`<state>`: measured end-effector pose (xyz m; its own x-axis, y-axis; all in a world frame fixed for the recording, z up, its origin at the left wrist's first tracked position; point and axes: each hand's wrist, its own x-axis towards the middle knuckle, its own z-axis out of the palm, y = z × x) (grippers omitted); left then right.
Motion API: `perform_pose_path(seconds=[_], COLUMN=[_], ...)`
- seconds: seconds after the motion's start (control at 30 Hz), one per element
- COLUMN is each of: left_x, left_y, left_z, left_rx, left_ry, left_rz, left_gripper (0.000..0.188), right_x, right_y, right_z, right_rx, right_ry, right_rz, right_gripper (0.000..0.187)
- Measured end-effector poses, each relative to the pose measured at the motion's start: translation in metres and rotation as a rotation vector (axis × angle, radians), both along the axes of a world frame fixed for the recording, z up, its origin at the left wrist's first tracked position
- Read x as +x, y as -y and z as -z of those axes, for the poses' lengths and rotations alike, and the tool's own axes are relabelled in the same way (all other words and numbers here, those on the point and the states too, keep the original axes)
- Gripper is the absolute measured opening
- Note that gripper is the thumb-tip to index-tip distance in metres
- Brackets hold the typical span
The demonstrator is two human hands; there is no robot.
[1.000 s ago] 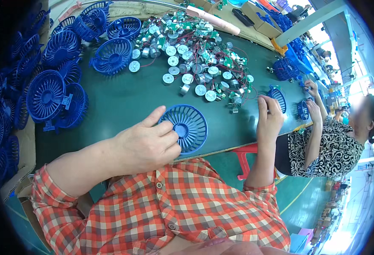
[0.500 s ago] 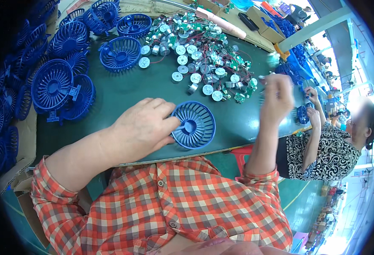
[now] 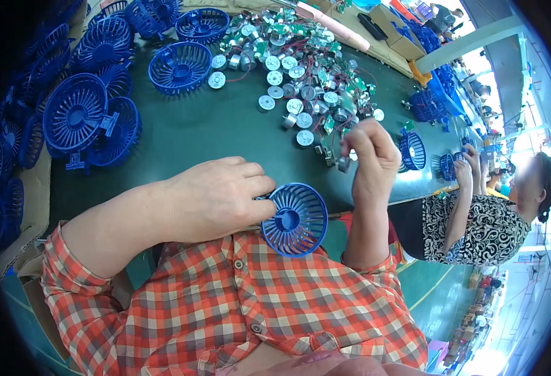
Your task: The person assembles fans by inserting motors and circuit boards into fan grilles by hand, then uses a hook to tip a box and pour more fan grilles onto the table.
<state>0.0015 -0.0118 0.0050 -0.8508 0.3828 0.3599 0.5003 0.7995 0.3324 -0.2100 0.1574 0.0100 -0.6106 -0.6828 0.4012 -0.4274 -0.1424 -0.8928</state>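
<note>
Left hand [image 3: 222,199] pinches a cage [image 3: 288,220] at nine o'clock — leaving its bowl uncovered; right hand [image 3: 375,156] pinches a blurred grey part [image 3: 344,164] toward one o'clock.

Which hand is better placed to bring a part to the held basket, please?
The right hand, probably: it seems to pinch a small grey part; the left hand grips the basket.

A factory workshop is showing: round silver metal motors [image 3: 308,93] are crowding the dark-green worktop [image 3: 181,131] toward its far edge. A black-and-white-clad co-worker [image 3: 476,222] is working at the near edge.
</note>
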Motion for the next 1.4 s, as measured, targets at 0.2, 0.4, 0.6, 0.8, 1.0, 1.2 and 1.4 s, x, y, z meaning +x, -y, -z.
perform_pose_path(seconds=[0.2,0.4,0.6,0.8,1.0,1.2,1.4], left_x=[0.003,0.001,0.002,-0.002,-0.004,-0.005,-0.005], left_y=[0.0,0.003,0.002,0.006,0.005,0.006,0.006], left_z=[-0.003,-0.003,-0.004,0.001,-0.001,-0.003,-0.001], left_rx=[-0.017,-0.033,0.012,0.013,0.026,0.014,0.023], left_ry=[0.115,0.12,0.051,0.071,0.053,0.07,0.035], left_rz=[0.055,0.049,0.021,-0.028,-0.037,-0.029,-0.046], left_gripper=[0.021,0.019,0.009,0.022,0.01,0.012,0.012], right_x=[0.026,0.013,0.027,0.02,0.016,0.017,0.028], right_y=[0.019,-0.031,-0.024,-0.036,-0.043,-0.05,-0.04], right_z=[-0.004,-0.007,0.01,0.008,0.012,0.009,0.0], right_rx=[0.194,0.312,0.429,0.377,0.392,0.395,0.534], right_ry=[-0.455,-0.561,-0.836,-0.909,-0.736,-0.762,-0.866], right_rz=[-0.127,0.154,-0.036,0.027,0.106,0.177,0.113], right_gripper=[0.009,0.016,0.037,0.024,0.012,0.016,0.028])
